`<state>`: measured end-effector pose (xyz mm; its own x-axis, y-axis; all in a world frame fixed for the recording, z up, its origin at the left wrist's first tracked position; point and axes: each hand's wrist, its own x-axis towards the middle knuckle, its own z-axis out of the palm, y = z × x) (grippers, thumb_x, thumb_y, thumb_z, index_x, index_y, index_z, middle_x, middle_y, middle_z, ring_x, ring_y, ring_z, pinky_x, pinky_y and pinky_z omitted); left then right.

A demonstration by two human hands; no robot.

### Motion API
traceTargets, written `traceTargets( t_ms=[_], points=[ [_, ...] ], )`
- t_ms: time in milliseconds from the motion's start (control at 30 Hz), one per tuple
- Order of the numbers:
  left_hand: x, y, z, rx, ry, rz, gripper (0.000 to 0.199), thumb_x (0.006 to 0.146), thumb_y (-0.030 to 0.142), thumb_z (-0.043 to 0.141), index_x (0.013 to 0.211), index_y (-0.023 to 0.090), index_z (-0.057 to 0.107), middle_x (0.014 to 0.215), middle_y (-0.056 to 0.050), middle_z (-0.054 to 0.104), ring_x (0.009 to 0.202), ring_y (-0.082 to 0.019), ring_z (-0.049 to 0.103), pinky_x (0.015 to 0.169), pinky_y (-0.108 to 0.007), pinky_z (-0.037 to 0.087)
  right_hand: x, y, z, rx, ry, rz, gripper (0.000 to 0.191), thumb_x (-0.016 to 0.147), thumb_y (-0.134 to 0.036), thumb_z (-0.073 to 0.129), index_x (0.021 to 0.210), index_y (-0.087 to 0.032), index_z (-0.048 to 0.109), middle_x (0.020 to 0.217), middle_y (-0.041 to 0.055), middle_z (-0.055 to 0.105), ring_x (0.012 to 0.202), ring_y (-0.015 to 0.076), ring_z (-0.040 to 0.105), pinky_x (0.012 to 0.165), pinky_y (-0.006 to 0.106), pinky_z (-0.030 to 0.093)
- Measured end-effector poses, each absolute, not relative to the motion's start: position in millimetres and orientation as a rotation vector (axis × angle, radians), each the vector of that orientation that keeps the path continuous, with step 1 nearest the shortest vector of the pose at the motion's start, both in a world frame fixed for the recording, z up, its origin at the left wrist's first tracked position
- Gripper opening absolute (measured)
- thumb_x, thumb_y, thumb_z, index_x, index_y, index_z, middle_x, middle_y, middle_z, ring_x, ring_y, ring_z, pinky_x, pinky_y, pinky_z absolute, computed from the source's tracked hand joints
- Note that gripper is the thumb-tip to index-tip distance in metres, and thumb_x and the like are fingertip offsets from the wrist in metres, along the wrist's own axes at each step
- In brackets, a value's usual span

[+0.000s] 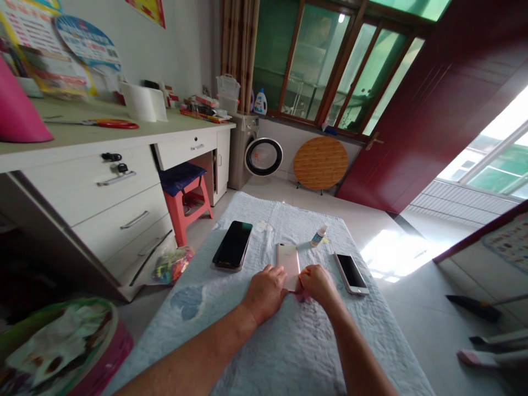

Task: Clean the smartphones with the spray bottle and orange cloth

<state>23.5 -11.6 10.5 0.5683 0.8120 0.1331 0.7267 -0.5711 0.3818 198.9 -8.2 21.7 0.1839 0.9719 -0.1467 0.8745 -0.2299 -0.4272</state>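
Observation:
A pinkish-gold phone (pixel 289 263) lies back up on the cloth-covered table (pixel 264 352). My left hand (pixel 266 291) is closed on its left edge. At its lower right edge my right hand (pixel 318 283) is closed, fingers pressed together; what they pinch is hidden, and something pinkish shows just below them. A black phone (pixel 234 244) rests to the left, on top of another flat item. To the right lies a white-framed phone (pixel 351 273), screen up. A small spray bottle (pixel 318 235) lies tilted beyond my right hand.
At the left stand a white desk (pixel 99 203), a red stool (pixel 192 209) and a waste basket (pixel 117 335). Behind the table are an open washing machine (pixel 243 148) and a round wooden tabletop (pixel 320 163). A dark red door (pixel 396 121) is at the right.

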Motion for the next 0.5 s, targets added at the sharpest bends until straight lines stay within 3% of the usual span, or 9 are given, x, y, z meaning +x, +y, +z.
traceTargets(
  t_ms=[267,500],
  points=[
    [22,-10,9,2.53,1.265,0.411,0.015,0.086,0.029,0.058,0.098,0.02,0.059,0.106,-0.005,0.062,0.102,-0.023,0.054,0.086,-0.032,0.047,205,28,16,-2.241,-1.882,0.332,0.024,0.073,-0.011,0.046,0.061,-0.011,0.067,0.057,0.0051,0.061,0.051,0.0087,0.046,0.049,0.021,0.027],
    [22,-8,4,2.566,1.243,0.458,0.02,0.084,0.03,0.063,0.101,0.019,0.062,0.108,-0.007,0.063,0.103,-0.024,0.055,0.088,-0.034,0.047,204,70,15,-2.3,-1.926,0.184,0.026,0.08,-0.015,0.047,0.072,-0.008,0.071,0.062,0.0123,0.065,0.056,0.0135,0.054,0.049,0.022,0.031]
  ],
)
